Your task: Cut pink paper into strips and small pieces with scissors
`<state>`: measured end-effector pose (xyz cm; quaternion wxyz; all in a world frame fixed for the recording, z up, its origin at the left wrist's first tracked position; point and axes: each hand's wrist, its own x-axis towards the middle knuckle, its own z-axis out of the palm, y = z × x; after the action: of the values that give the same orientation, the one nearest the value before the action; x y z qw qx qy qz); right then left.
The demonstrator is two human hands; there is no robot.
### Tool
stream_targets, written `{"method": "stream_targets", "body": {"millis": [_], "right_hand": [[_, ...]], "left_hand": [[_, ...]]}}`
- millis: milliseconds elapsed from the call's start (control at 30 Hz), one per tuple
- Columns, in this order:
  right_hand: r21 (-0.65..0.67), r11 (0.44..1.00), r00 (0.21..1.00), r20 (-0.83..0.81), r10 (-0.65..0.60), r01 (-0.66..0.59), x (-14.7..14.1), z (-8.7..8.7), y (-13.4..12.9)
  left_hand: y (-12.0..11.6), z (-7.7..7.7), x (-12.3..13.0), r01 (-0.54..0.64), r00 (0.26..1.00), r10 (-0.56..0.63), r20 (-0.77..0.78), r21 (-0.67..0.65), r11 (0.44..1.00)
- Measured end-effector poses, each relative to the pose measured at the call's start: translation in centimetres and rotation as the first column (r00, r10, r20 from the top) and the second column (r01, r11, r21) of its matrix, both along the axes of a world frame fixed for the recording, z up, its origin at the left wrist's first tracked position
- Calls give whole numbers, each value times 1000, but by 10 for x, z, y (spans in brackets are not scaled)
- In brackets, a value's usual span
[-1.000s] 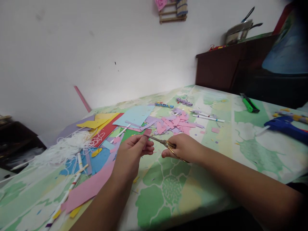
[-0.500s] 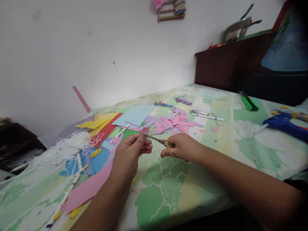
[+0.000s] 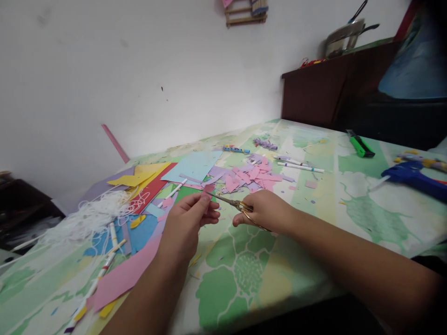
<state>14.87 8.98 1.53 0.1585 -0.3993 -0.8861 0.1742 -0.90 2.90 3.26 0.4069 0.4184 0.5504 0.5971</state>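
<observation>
From my end, I see the left hand (image 3: 185, 222) pinching a small pink paper (image 3: 210, 188) between thumb and fingers, left of the scene's middle and just above the table. The right hand (image 3: 266, 210) is curled around the handles of the gold-coloured scissors (image 3: 239, 205), whose blades reach left and meet or overlap the paper at the thumb tip.

I judge the paper to be very light, thin and limp, easy to crease or tear; I would hold it by a flat edge, lightly, with the fingertips clear of the blades. The scissors look like slim, rigid metal, smooth and perhaps a little slippery; the handle loops are the place to grip.

I cannot make out whether the blades are parted or together, nor exactly where their tips end on the paper. The right hand hides much of the loops, and the left thumb covers the paper's lower part. Farther off lie overlapping pink and lilac scraps (image 3: 249, 177), too jumbled to count; at right, the blue glue gun (image 3: 415, 177) is blurred.
</observation>
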Motion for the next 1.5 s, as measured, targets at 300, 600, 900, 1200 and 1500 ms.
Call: {"method": "stream_targets", "body": {"millis": [300, 600, 900, 1200, 1500], "right_hand": [[-26, 999, 999, 23, -25, 25, 2, 1, 1], [-55, 998, 999, 29, 28, -26, 1, 1, -5], [-58, 998, 998, 52, 37, -34, 1, 2, -6], [-36, 999, 998, 52, 25, -23, -2, 0, -5], [-36, 999, 999, 24, 38, -37, -3, -1, -5]], "left_hand": [[0, 2, 0, -50, 998, 50, 49, -8, 999], [0, 3, 2, -55, 996, 52, 71, 45, 997], [-1, 2, -1, -130, 988, 122, 89, 85, 988], [-2, -3, 10, -49, 999, 48, 23, 56, 997], [-3, -2, 10, -60, 995, 55, 80, 62, 996]]}}
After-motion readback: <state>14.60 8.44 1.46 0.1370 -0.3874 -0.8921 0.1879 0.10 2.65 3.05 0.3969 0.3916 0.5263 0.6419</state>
